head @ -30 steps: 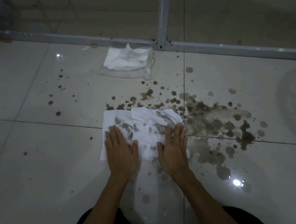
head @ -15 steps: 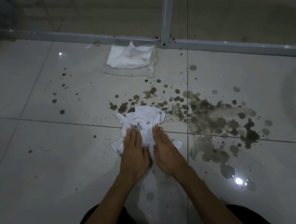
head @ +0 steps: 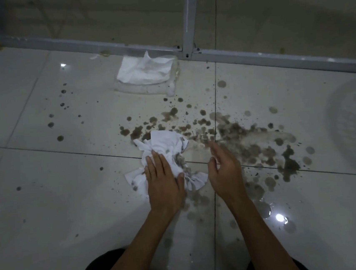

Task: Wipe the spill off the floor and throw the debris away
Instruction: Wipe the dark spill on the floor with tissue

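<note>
The left grip (head: 163, 184) lies palm down on the crumpled tissue (head: 164, 142), fingers straight and together, thumb spread to the right; it presses the paper against the floor (head: 47, 191) and does not enclose it. The tissue is white, bunched into folds and stained dark grey-brown along its right edge. It sits at the left margin of the spill (head: 249, 145), across a tile joint. The right grip (head: 224, 171) is just right of the tissue and apart from it, with its fingers loosely curved and holding nothing; its fingertips are motion-blurred, and contact with the floor cannot be confirmed. The spill is a dark brown splatter, densest to the right of both grips, with scattered droplets reaching left and toward the far rail. A tissue pack (head: 145, 72), white sheets in a clear wrapper, rests on the floor beyond the spill, just beside the metal frame rail (head: 99, 47). A metal upright (head: 189, 14) rises from that rail. A bright light reflection (head: 279, 216) shows on wet tile near the right forearm.
</note>
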Available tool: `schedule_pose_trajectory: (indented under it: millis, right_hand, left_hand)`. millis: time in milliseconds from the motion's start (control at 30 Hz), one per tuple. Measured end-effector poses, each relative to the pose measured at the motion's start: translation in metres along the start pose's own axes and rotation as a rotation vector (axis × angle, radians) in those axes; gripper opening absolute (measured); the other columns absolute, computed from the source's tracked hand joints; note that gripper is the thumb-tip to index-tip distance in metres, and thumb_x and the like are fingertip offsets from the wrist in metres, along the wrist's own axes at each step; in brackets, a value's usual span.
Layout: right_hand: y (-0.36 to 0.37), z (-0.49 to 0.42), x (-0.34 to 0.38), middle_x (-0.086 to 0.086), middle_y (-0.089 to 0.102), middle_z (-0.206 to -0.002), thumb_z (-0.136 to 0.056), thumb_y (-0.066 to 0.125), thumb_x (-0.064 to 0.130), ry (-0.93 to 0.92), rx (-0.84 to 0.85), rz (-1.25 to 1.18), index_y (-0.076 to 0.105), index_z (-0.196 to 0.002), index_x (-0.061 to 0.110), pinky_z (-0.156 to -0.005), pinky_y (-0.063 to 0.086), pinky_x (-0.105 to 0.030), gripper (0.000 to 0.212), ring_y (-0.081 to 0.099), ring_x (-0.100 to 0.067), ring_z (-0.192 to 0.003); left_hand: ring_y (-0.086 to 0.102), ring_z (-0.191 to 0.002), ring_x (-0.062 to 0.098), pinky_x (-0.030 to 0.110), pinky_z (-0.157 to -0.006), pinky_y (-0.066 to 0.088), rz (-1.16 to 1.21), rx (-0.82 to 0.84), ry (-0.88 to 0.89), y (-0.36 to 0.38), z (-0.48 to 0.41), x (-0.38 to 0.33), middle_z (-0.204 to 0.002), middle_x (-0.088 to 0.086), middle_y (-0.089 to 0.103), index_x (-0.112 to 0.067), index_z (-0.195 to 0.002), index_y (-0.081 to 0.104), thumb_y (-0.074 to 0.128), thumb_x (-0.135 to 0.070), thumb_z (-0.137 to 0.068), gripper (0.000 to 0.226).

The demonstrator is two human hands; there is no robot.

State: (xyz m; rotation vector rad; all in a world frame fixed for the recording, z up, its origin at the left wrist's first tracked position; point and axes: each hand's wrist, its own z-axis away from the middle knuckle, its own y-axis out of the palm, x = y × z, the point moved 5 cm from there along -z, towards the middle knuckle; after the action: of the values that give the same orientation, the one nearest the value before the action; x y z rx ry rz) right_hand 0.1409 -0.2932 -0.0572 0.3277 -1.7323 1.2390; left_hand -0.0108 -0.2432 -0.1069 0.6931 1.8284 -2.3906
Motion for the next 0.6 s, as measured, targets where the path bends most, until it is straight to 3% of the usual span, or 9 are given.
schedule_pose_trajectory:
  millis: [200, 400, 500, 600]
  right_hand:
    - [-0.007, -0.002, -0.003, -0.015, 0.062, -0.121, -0.089, 0.050, -0.004, 0.013, -0.043, -0.006, 0.051, -0.129, 0.000, -0.096, 0.044, -0.026, 0.041, 0.058, -0.024, -0.111]
    - [-0.011, -0.003, -0.005, -0.013, 0.062, -0.120, -0.088, 0.050, -0.003, 0.003, -0.058, 0.004, 0.051, -0.129, 0.002, -0.094, 0.044, -0.023, 0.041, 0.059, -0.021, -0.109]
    - [-0.010, -0.003, -0.007, -0.014, 0.062, -0.121, -0.089, 0.050, -0.002, 0.008, -0.055, -0.006, 0.052, -0.129, 0.002, -0.095, 0.048, -0.028, 0.041, 0.059, -0.022, -0.110]
    - [-0.010, -0.006, -0.009, -0.015, 0.063, -0.119, -0.088, 0.051, -0.003, -0.002, -0.066, 0.001, 0.052, -0.128, 0.000, -0.093, 0.048, -0.027, 0.040, 0.060, -0.023, -0.108]
  left_hand:
    - [-0.015, -0.143, 0.034, 0.036, -0.116, -0.014, -0.006, 0.082, 0.183, 0.003, 0.006, -0.007, -0.152, 0.018, -0.015, -0.001, -0.143, -0.005, 0.030, -0.030, -0.097, 0.064]
    - [-0.015, -0.142, 0.035, 0.035, -0.113, -0.019, -0.103, 0.137, 0.311, 0.008, 0.007, -0.006, -0.154, 0.019, -0.010, -0.003, -0.142, -0.007, 0.024, -0.024, -0.098, 0.058]
    - [-0.011, -0.143, 0.033, 0.033, -0.115, -0.014, -0.011, 0.167, 0.381, 0.003, 0.011, -0.009, -0.154, 0.018, -0.006, -0.003, -0.143, 0.001, 0.031, -0.022, -0.097, 0.058]
    - [-0.008, -0.144, 0.025, 0.021, -0.114, -0.013, 0.126, 0.078, 0.352, -0.008, 0.014, -0.015, -0.154, 0.012, -0.002, -0.002, -0.144, 0.011, 0.041, -0.023, -0.095, 0.061]
